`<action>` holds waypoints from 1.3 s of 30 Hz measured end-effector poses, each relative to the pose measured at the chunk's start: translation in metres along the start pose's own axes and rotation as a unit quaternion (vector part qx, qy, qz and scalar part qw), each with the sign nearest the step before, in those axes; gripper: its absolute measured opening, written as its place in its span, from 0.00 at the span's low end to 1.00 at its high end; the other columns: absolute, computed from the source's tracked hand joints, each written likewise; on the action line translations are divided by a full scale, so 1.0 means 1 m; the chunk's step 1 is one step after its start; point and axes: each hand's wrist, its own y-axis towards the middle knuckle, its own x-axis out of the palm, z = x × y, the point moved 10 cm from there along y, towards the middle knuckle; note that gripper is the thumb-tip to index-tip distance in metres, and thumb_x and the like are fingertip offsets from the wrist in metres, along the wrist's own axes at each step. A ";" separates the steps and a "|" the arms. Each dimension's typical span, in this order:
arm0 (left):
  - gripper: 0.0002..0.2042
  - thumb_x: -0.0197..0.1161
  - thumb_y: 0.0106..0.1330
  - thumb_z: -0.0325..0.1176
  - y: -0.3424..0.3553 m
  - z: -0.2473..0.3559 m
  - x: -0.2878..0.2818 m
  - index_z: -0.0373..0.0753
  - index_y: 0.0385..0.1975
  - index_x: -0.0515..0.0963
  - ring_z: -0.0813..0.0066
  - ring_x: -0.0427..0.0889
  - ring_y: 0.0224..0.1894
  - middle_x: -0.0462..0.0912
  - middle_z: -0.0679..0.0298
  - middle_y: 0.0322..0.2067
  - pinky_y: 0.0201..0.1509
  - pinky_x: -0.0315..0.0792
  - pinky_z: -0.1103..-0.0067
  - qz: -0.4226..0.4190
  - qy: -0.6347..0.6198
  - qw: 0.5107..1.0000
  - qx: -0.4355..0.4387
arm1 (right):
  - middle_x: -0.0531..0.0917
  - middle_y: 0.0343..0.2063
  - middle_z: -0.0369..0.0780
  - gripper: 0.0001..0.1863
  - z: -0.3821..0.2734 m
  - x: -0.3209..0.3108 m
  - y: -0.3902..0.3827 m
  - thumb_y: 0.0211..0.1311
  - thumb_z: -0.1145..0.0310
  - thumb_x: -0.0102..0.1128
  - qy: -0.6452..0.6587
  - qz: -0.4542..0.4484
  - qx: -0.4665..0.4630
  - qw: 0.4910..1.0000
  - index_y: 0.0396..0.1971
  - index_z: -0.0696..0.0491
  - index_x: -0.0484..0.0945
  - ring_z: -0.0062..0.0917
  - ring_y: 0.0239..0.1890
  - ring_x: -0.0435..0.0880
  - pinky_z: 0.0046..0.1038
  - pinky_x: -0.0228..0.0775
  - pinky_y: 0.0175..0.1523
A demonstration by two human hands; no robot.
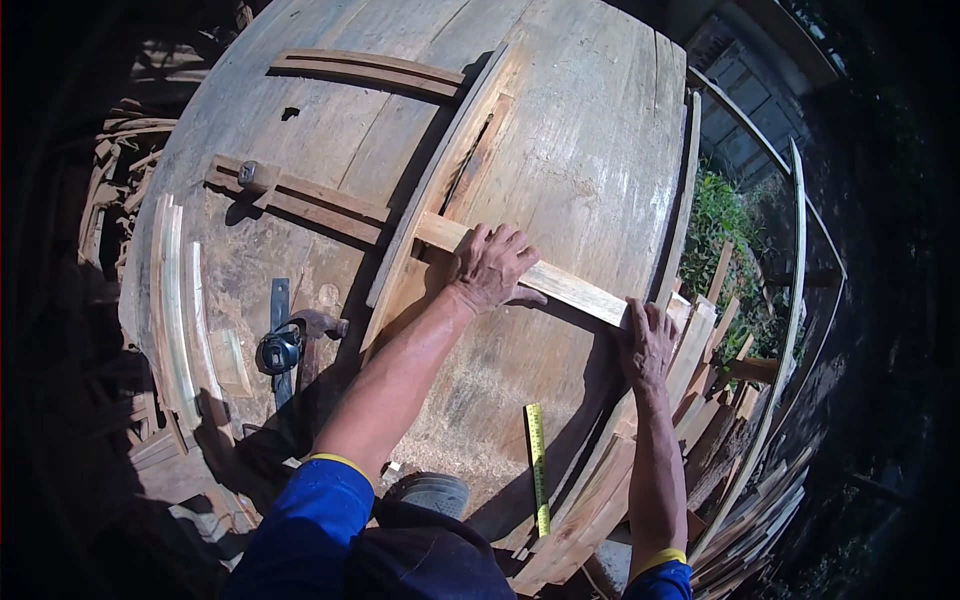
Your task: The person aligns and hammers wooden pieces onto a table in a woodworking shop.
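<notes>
A pale wooden strip (580,292) lies slantwise across the large wooden worktop (600,130). My left hand (492,268) is closed over the strip near its left part, fingers on the far edge and thumb on the near side. At the strip's right end, my right hand (650,345) is closed around it, and the fingers hide the tip. The strip's left end meets a long wooden rail (440,170) standing along the worktop. Behind my left hand, a narrower wooden piece (478,155) lies beside the rail.
Left of the rail are two grooved wooden bars (365,70), a hammer (318,322), a black tape measure (278,352) and a dark metal bar (281,295). A yellow measuring strip (537,465) lies nearer me. Boards (600,480) line the right edge; slats (175,310) lie left.
</notes>
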 end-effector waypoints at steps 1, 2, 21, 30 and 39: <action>0.35 0.67 0.46 0.73 0.001 -0.001 0.000 0.47 0.41 0.83 0.69 0.75 0.45 0.76 0.67 0.38 0.49 0.65 0.68 -0.002 0.007 1.000 0.003 | 0.76 0.51 0.41 0.35 -0.001 -0.001 0.002 0.53 0.57 0.75 0.001 0.006 -0.001 1.000 0.63 0.44 0.74 0.38 0.58 0.74 0.46 0.58 0.66; 0.35 0.67 0.46 0.73 0.003 -0.002 0.001 0.47 0.41 0.83 0.69 0.75 0.45 0.76 0.67 0.38 0.49 0.65 0.68 -0.002 0.008 1.000 0.002 | 0.76 0.51 0.41 0.35 -0.001 -0.002 0.004 0.53 0.57 0.75 0.002 0.006 -0.002 1.000 0.63 0.44 0.74 0.38 0.58 0.74 0.46 0.58 0.66; 0.36 0.65 0.46 0.75 0.034 -0.016 0.018 0.47 0.41 0.84 0.72 0.75 0.47 0.78 0.69 0.40 0.48 0.65 0.69 -0.023 0.026 0.999 -0.006 | 0.77 0.49 0.41 0.34 0.017 0.003 0.033 0.57 0.55 0.73 0.000 0.008 -0.002 1.000 0.64 0.44 0.74 0.38 0.57 0.74 0.45 0.59 0.65; 0.37 0.64 0.45 0.76 0.048 -0.022 0.021 0.47 0.42 0.84 0.71 0.76 0.47 0.79 0.68 0.40 0.48 0.66 0.69 -0.014 0.031 0.999 0.009 | 0.76 0.51 0.41 0.34 0.022 0.006 0.045 0.57 0.55 0.73 -0.002 0.008 0.005 1.000 0.64 0.44 0.74 0.38 0.58 0.73 0.45 0.59 0.65; 0.36 0.66 0.46 0.75 0.057 -0.025 0.023 0.47 0.42 0.85 0.71 0.76 0.48 0.79 0.68 0.40 0.49 0.66 0.70 -0.017 0.040 0.999 0.003 | 0.77 0.51 0.41 0.34 0.027 0.008 0.054 0.57 0.55 0.73 -0.003 0.006 -0.002 1.000 0.64 0.44 0.73 0.38 0.58 0.73 0.44 0.58 0.66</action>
